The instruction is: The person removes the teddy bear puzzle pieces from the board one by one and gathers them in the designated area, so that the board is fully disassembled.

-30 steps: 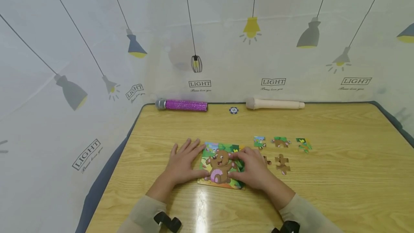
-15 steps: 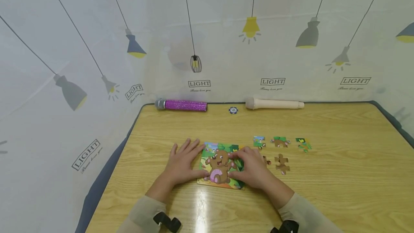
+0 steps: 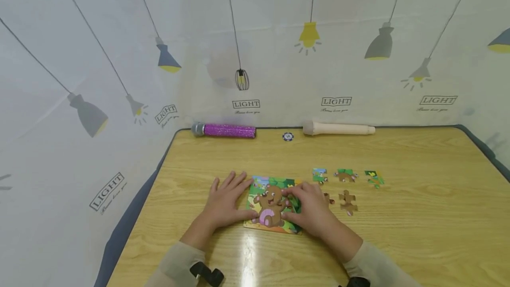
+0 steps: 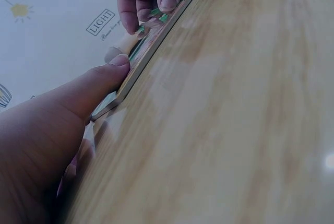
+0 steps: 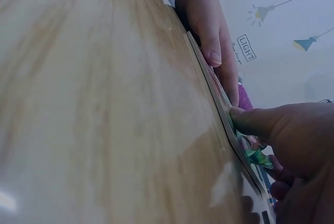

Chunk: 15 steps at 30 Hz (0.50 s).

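Note:
A square bear jigsaw puzzle (image 3: 270, 196) lies flat on the wooden table in front of me. My left hand (image 3: 223, 203) is at its left side, fingers spread, its thumb resting on the lower left of the picture. On the right side, my right hand (image 3: 314, 209) pinches a green and brown puzzle piece (image 5: 259, 158) between thumb and fingers. That piece looks slightly raised and tilted in the right wrist view. My right hand covers part of the board's right edge. In the left wrist view, the board's thin edge (image 4: 148, 51) shows below both thumbs.
Loose puzzle pieces lie right of the board, among them a brown piece (image 3: 348, 203), a green-topped piece (image 3: 345, 175) and a yellow-green piece (image 3: 374, 179). Along the back edge are a purple microphone (image 3: 229, 130), a poker chip (image 3: 288, 136) and a cream microphone (image 3: 340, 128).

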Available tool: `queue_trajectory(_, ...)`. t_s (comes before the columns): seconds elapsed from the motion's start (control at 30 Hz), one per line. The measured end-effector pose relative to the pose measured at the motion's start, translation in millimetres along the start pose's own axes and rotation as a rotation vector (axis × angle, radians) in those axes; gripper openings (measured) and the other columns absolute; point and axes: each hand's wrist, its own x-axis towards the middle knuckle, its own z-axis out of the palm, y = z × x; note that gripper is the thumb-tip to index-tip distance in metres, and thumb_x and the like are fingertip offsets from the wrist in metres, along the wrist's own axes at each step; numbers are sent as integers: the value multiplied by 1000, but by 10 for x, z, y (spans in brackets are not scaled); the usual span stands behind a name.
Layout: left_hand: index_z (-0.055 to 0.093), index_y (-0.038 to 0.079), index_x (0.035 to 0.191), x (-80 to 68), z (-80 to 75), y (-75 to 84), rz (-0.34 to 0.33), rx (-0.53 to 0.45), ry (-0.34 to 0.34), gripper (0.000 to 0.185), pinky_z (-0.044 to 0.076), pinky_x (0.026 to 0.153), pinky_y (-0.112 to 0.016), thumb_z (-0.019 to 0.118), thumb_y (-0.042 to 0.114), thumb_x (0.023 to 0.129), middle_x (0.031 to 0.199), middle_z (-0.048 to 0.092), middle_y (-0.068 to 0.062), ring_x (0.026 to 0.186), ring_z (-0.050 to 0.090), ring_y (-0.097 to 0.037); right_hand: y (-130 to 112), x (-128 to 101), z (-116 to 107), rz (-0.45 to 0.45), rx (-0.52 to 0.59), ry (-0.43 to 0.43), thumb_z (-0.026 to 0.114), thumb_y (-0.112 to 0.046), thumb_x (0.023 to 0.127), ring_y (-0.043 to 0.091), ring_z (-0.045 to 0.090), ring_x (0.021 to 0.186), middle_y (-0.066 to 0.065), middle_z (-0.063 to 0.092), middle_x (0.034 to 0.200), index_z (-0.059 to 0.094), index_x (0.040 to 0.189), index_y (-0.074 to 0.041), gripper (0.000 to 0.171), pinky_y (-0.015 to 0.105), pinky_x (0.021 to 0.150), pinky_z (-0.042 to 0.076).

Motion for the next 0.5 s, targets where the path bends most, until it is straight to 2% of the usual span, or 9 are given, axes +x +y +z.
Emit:
queue_trajectory(0.2, 37, 30, 168, 7, 2, 15, 2, 3, -3, 105, -2, 124, -72, 67, 83, 84, 176, 25, -1, 163, 13, -34, -10, -29, 3, -28, -40, 44, 98, -29, 79, 31, 50, 113, 3, 63, 117, 77, 124, -21, 50, 54, 93, 41)
queue_trajectory(0.4, 37, 29, 168, 6, 5, 7, 3, 0, -2, 104, -1, 124, -72, 67, 82, 84, 176, 25, -2, 163, 13, -35, -1, -38, 8, -66, -60, 38, 96, -26, 82, 35, 59, 118, 3, 71, 118, 77, 128, -18, 50, 59, 99, 43)
queue_trajectory(0.5, 36, 30, 169, 6, 4, 3, 0, 8, -5, 104, -2, 124, -72, 67, 83, 84, 176, 25, -1, 163, 13, -34, -8, -43, 5, -98, -69, 46, 95, -22, 82, 32, 61, 112, 2, 70, 113, 79, 127, -16, 48, 56, 91, 47)
